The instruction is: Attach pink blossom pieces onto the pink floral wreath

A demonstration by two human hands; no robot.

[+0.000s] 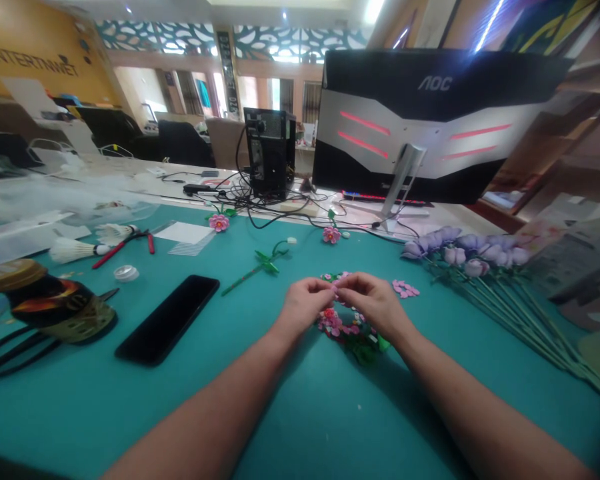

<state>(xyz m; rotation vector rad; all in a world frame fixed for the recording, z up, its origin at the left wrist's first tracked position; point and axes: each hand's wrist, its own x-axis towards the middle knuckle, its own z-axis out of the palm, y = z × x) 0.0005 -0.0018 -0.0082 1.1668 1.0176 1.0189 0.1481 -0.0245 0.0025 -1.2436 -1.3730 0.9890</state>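
My left hand and my right hand meet fingertip to fingertip over the teal table mat. Together they pinch a small pink flower piece. Under and between the hands lies a pile of pink and green toy flower parts. A loose pink petal piece rests just right of my right hand. A green toy stem with leaves lies to the upper left of my left hand.
A black phone lies left of my hands, beside a dark jar with a gold lid. Purple artificial flowers stretch along the right. Two pink flowers, red-handled pliers, shuttlecocks and a monitor stand farther back.
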